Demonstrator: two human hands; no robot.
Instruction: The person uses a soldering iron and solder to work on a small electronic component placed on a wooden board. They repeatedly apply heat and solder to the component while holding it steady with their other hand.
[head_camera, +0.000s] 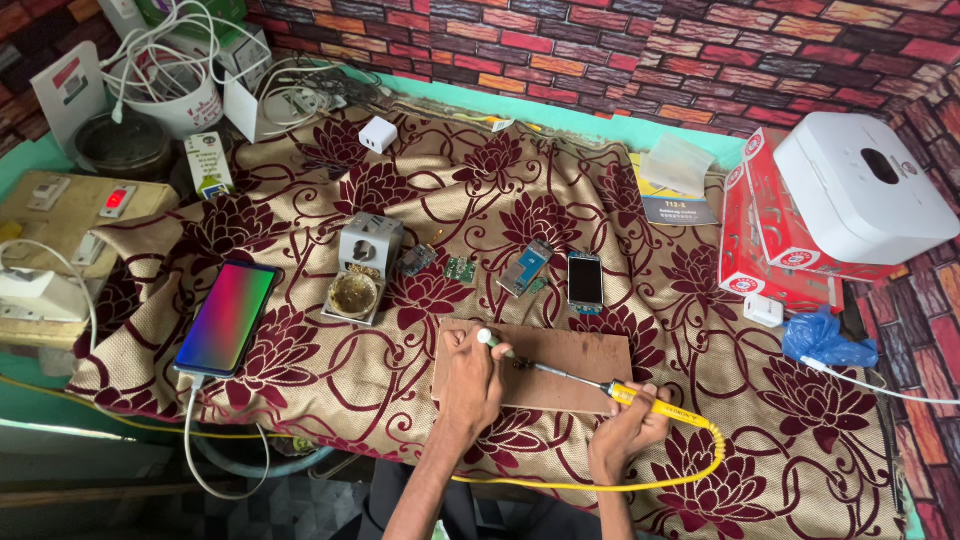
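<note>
My right hand (625, 425) grips a yellow-handled soldering iron (640, 400) whose metal tip reaches left over a brown wooden board (590, 355). My left hand (472, 378) rests on the board's left end and pinches a small white-and-green stick (490, 340), held close to the iron's tip. What lies under the tip is too small to make out. A yellow cord (690, 470) loops from the iron's handle toward me.
A floral cloth (300, 370) covers the table. On it lie a lit phone (227, 315) on a cable, a soldering stand with brass wool (358, 285), small circuit boards (460, 268), two small phones (585, 280). Red boxes with a white device (860, 185) stand right.
</note>
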